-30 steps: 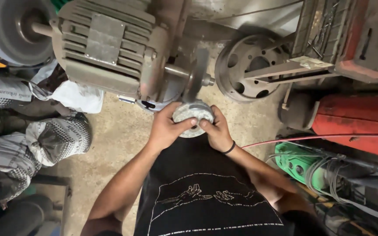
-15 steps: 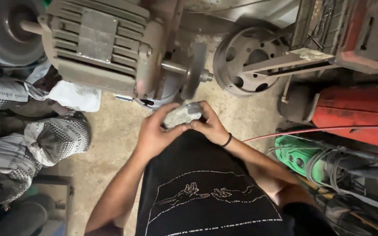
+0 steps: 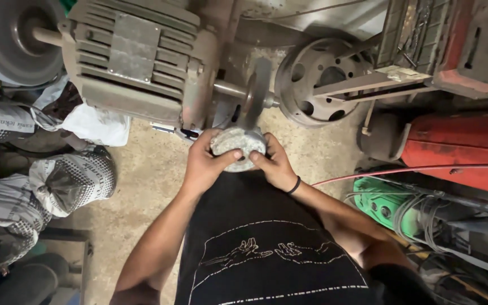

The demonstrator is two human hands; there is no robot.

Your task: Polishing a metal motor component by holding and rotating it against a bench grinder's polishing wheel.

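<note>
Just above the centre of the frame, both of your hands hold a round, grey, rough-surfaced metal disc-shaped part (image 3: 237, 148). Your left hand (image 3: 203, 164) has its grip clenched around the part's left edge, the thumb laid across its face; your right hand (image 3: 275, 164), with a black band on the wrist, has its grip clenched on the right edge, thumb pressed onto the lower face. The part sits just below a thin grey grinding wheel (image 3: 257, 93) seen edge-on, mounted on the steel shaft that sticks out of a large ribbed grey electric motor (image 3: 136, 62) in the upper left of the frame; whether the part's top edge touches the wheel cannot be told from here. To the right of the wheel, on the same shaft line, is a rusty round metal hub with holes (image 3: 317, 87). A grey pulley wheel (image 3: 12, 42) fills the upper left corner. Along the left side lie grey and white patterned woven sacks (image 3: 40, 192) and a crumpled white plastic bag (image 3: 100, 125), all on the dusty concrete floor (image 3: 142, 186). On the right side is a red-painted metal machine body (image 3: 464, 147), with a thin red cable (image 3: 402, 169) running below it, and further down a green power tool wrapped in grey cord (image 3: 391, 200). Your black shirt with a white line drawing fills the lower centre.
</note>
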